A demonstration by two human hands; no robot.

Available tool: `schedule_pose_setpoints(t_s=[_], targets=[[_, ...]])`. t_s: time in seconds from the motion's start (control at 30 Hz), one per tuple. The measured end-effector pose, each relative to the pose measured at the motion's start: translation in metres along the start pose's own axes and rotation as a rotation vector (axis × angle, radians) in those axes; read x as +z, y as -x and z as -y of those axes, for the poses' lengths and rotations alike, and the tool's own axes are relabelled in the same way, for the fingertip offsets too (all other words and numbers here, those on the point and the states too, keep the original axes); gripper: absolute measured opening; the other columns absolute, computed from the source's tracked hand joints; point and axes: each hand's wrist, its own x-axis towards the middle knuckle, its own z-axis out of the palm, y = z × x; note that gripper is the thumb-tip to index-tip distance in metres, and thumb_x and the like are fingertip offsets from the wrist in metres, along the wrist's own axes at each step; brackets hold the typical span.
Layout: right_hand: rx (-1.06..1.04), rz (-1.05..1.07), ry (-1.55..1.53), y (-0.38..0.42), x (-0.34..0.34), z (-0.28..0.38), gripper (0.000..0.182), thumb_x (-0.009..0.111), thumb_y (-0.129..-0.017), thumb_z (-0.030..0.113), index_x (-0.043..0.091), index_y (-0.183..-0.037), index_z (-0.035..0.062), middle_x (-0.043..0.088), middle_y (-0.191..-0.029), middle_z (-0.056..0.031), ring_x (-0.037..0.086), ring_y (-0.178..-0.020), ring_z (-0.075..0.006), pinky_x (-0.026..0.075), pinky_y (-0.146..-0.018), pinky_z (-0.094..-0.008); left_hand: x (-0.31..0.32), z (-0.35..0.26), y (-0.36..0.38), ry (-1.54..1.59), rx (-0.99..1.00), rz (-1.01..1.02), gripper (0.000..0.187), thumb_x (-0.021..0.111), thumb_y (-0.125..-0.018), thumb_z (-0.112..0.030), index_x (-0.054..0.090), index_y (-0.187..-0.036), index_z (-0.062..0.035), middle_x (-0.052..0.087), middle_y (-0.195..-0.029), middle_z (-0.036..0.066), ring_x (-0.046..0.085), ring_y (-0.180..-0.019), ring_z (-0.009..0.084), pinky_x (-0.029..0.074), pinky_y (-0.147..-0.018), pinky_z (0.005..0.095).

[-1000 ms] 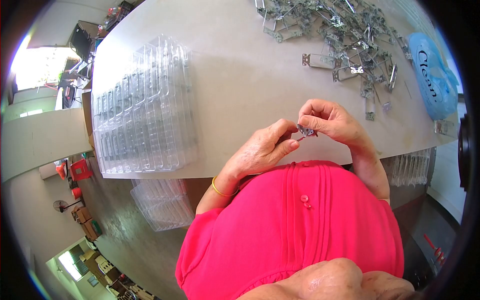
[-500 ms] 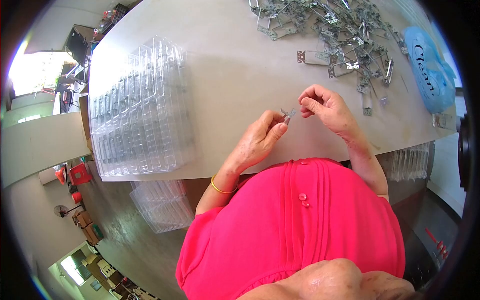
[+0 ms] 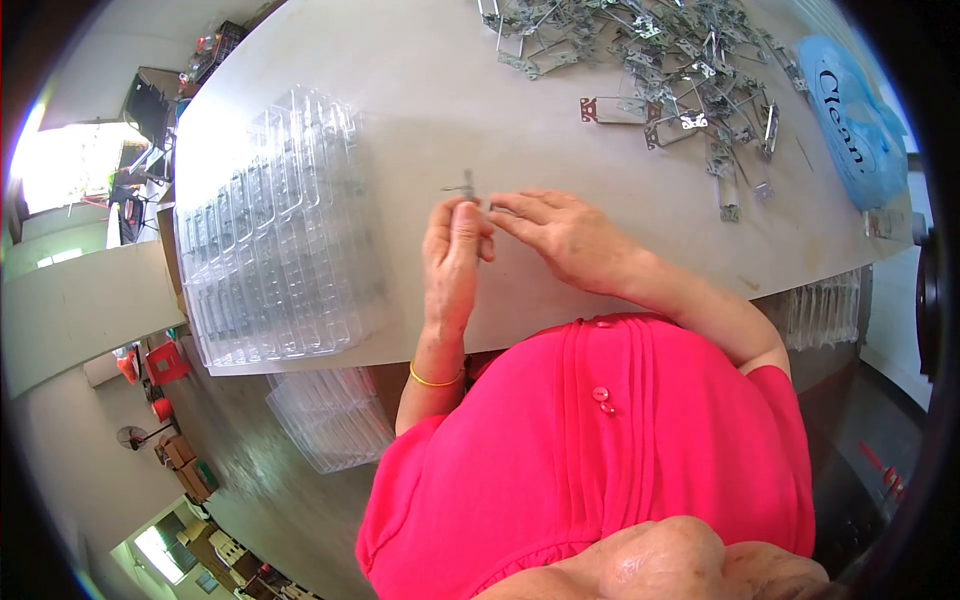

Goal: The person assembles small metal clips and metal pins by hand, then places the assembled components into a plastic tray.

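Note:
Near the middle of the table, my left hand pinches a small metal piece between thumb and fingers; its thin ends stick out above the fingertips and look blurred. My right hand reaches in from the right, fingers stretched out, with its fingertips beside the piece. Whether they touch it or hold anything is hidden by blur. Left of my hands lie clear plastic trays, stacked, with rows of grey parts in them. A tangled heap of metal brackets covers the table's far right part.
A blue plastic bag sits at the table's right edge, with a small clear container by it. More clear trays show below the table's near left edge, and others below its right side.
Both hands have moved left towards the trays. My left hand has turned more upright with the metal piece, and the fingers of my right hand have straightened.

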Motion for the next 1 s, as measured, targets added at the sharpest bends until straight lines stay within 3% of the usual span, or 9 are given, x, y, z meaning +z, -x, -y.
schedule_pose_setpoints(t_s=[0.07,0.2,0.37,0.43,0.53,0.63,0.77,0.87,1.0], targets=[[-0.082,0.009,0.072,-0.016,0.012,0.002,0.040,0.057,-0.089,0.005,0.063,-0.128,-0.0002,0.059,-0.141,-0.0153,0.056,-0.130,-0.0322,0.048,-0.108,-0.0412,-0.012,-0.006,0.001,0.022,0.081,-0.185,0.033,0.049,-0.110,-0.029,0.056,-0.118,0.0025,0.057,-0.083,0.001,0.051,-0.069,0.0068,0.043,-0.064,0.0230],[-0.158,0.027,0.082,-0.038,0.036,-0.002,0.040,0.060,-0.086,0.004,0.063,-0.126,-0.0021,0.059,-0.140,-0.0156,0.056,-0.130,-0.0307,0.047,-0.109,-0.0389,-0.028,-0.011,0.012,-0.024,0.219,-0.355,0.038,0.046,-0.111,-0.036,0.059,-0.117,-0.0012,0.061,-0.084,0.001,0.052,-0.066,0.0061,0.037,-0.060,0.0215],[-0.237,0.094,0.202,-0.058,0.037,-0.002,0.038,0.062,-0.084,0.004,0.064,-0.120,-0.0041,0.062,-0.132,-0.0150,0.058,-0.126,-0.0298,0.049,-0.106,-0.0368,-0.037,-0.009,0.017,-0.003,0.177,-0.375,0.037,0.046,-0.111,-0.036,0.059,-0.116,-0.0018,0.061,-0.084,0.001,0.052,-0.066,0.0066,0.038,-0.060,0.0218],[-0.076,0.425,0.157,-0.074,0.022,0.008,0.036,0.061,-0.086,0.005,0.064,-0.120,-0.0048,0.063,-0.133,-0.0164,0.059,-0.127,-0.0311,0.050,-0.107,-0.0388,-0.037,-0.005,0.017,0.042,0.143,-0.359,0.037,0.046,-0.111,-0.036,0.058,-0.116,-0.0016,0.061,-0.084,0.003,0.052,-0.066,0.0075,0.040,-0.061,0.0222],[-0.250,0.147,0.127,-0.098,0.039,0.004,0.031,0.061,-0.087,0.007,0.065,-0.115,-0.0042,0.064,-0.129,-0.0155,0.059,-0.126,-0.0310,0.050,-0.105,-0.0386,-0.037,-0.007,0.020,0.102,0.217,-0.376,0.037,0.044,-0.111,-0.035,0.058,-0.117,-0.0013,0.061,-0.084,0.004,0.052,-0.066,0.0081,0.040,-0.061,0.0223],[-0.392,0.023,0.097,-0.122,0.080,-0.006,0.029,0.062,-0.088,0.008,0.065,-0.114,-0.0037,0.065,-0.126,-0.0153,0.059,-0.126,-0.0310,0.050,-0.105,-0.0387,-0.041,-0.018,0.026,0.126,0.316,-0.379,0.037,0.044,-0.111,-0.034,0.058,-0.119,-0.0006,0.060,-0.084,0.005,0.052,-0.066,0.0092,0.042,-0.062,0.0233],[-0.400,0.041,0.068,-0.132,0.093,-0.009,0.022,0.062,-0.085,0.008,0.065,-0.105,-0.0010,0.066,-0.113,-0.0125,0.061,-0.116,-0.0301,0.053,-0.099,-0.0378,-0.050,-0.016,0.032,0.144,0.305,-0.407,0.038,0.044,-0.111,-0.034,0.058,-0.120,0.0001,0.060,-0.083,0.005,0.053,-0.066,0.0102,0.044,-0.062,0.0247],[-0.377,0.190,0.125,-0.133,0.082,-0.009,0.013,0.063,-0.082,0.007,0.063,-0.093,0.0021,0.063,-0.100,-0.0104,0.063,-0.103,-0.0280,0.054,-0.089,-0.0362,-0.056,-0.008,0.032,0.234,0.234,-0.381,0.041,0.043,-0.111,-0.035,0.058,-0.120,0.0019,0.061,-0.084,0.007,0.054,-0.066,0.0120,0.046,-0.062,0.0263],[-0.409,0.153,0.156,-0.120,0.058,-0.015,0.007,0.063,-0.079,0.005,0.060,-0.085,0.0041,0.060,-0.091,-0.0103,0.062,-0.089,-0.0258,0.055,-0.080,-0.0348,-0.057,-0.006,0.029,0.449,0.157,-0.217,0.046,0.039,-0.112,-0.036,0.057,-0.120,0.0053,0.061,-0.088,0.010,0.055,-0.064,0.0147,0.048,-0.062,0.0287]])
